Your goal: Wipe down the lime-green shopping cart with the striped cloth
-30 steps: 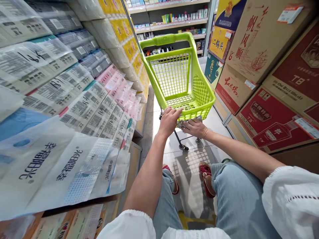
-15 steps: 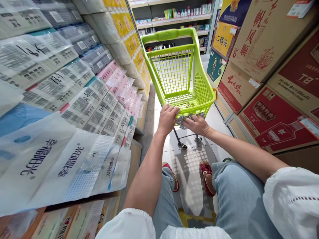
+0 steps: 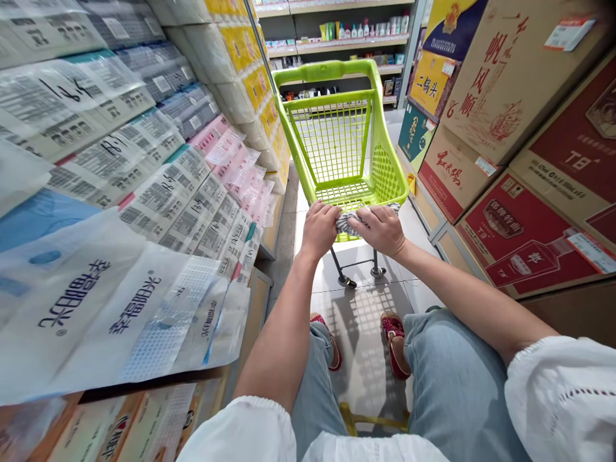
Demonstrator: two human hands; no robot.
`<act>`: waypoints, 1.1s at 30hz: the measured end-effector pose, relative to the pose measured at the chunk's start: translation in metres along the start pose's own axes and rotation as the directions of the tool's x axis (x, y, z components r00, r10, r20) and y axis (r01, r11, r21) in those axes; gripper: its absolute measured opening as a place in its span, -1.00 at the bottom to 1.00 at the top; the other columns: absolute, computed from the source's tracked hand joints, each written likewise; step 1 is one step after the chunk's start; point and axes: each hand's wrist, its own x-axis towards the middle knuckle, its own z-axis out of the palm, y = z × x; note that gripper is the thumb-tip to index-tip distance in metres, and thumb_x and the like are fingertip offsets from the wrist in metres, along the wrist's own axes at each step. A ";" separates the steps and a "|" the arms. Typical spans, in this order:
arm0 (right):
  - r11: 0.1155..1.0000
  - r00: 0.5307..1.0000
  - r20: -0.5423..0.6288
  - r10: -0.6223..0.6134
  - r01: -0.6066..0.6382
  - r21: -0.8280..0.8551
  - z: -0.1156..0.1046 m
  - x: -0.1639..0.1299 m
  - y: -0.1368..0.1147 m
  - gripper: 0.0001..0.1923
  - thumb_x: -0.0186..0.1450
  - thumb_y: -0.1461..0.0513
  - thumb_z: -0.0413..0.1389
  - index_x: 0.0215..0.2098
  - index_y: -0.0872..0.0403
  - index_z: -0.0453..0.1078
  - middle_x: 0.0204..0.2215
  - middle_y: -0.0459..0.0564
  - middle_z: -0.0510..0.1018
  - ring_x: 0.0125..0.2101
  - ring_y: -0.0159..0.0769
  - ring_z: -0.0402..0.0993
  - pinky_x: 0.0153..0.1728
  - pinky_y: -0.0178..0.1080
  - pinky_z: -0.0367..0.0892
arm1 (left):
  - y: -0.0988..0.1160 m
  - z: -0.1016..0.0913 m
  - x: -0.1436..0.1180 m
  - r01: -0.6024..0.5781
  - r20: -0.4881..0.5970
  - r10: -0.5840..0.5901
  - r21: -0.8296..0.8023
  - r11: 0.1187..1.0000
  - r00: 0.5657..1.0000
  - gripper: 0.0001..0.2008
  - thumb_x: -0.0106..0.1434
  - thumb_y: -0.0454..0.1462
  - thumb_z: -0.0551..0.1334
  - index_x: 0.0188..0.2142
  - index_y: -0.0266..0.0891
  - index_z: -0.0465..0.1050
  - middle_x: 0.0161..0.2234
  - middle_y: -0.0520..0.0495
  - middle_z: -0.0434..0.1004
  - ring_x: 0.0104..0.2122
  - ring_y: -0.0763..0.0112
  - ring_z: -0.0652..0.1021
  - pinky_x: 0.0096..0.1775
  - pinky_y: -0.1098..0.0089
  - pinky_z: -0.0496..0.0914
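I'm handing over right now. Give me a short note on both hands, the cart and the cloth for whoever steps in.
Left hand: closed on the near rim of the green cart, beside the cloth.
Right hand: pressing a patterned grey cloth against that same rim, fingers over it.
Cart: stands in the aisle between the shelf of packaged goods on the left and the stacked cartons on the right; its basket looks empty.
Done: cloth is on the near rim.
Left: cannot tell how much of the rim has been wiped; the handle and sides show no cloth contact.
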 end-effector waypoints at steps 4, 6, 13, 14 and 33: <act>1.000 1.000 -0.018 0.009 -0.009 -0.003 0.010 0.001 0.000 -0.68 0.40 0.17 -0.17 0.00 -0.17 0.34 0.03 -0.06 0.43 -0.05 -0.19 0.26 -0.14 -0.09 0.09 | -0.004 0.000 0.000 -0.006 -0.001 0.006 -0.017 1.000 1.000 -0.75 0.29 -0.35 0.00 -0.21 -0.14 0.44 -0.28 -0.01 0.53 -0.15 0.31 0.45 0.18 0.17 0.15; 1.000 1.000 -0.012 -0.026 0.026 0.004 0.023 -0.004 0.000 -0.69 0.39 0.18 -0.15 -0.02 -0.18 0.35 0.02 -0.07 0.44 -0.06 -0.20 0.26 -0.15 -0.11 0.10 | -0.006 0.001 0.000 -0.010 -0.008 0.010 -0.020 1.000 1.000 -0.74 0.32 -0.33 -0.01 -0.21 -0.14 0.44 -0.28 -0.01 0.53 -0.15 0.32 0.45 0.18 0.18 0.16; 0.987 0.977 0.144 -0.157 0.159 0.000 0.051 -0.033 0.001 -0.76 0.36 0.24 -0.07 -0.13 -0.11 0.41 -0.08 -0.07 0.50 -0.17 -0.28 0.30 -0.25 -0.19 0.09 | -0.001 -0.003 0.000 0.015 -0.019 -0.014 0.052 0.999 1.000 -0.72 0.36 -0.22 -0.05 -0.24 -0.14 0.43 -0.29 -0.06 0.51 -0.16 0.26 0.44 0.15 0.14 0.18; 0.986 0.975 0.146 -0.164 0.167 -0.002 0.050 -0.034 0.002 -0.76 0.35 0.24 -0.06 -0.13 -0.11 0.40 -0.08 -0.07 0.50 -0.17 -0.29 0.30 -0.24 -0.19 0.09 | 0.000 -0.004 0.000 0.013 -0.021 -0.012 0.069 0.998 1.000 -0.72 0.37 -0.21 -0.05 -0.23 -0.14 0.43 -0.30 -0.06 0.50 -0.16 0.25 0.43 0.15 0.14 0.18; 0.995 0.998 0.057 0.023 -0.029 0.099 0.038 -0.013 0.013 -0.71 0.38 0.15 -0.12 -0.03 -0.21 0.37 0.01 -0.09 0.45 -0.07 -0.22 0.27 -0.12 -0.11 0.11 | 0.008 0.010 0.005 0.066 0.025 -0.066 -0.002 0.998 0.998 -0.73 0.37 -0.25 -0.03 -0.07 -0.15 0.39 -0.21 -0.07 0.51 -0.16 0.26 0.43 -0.05 0.23 0.24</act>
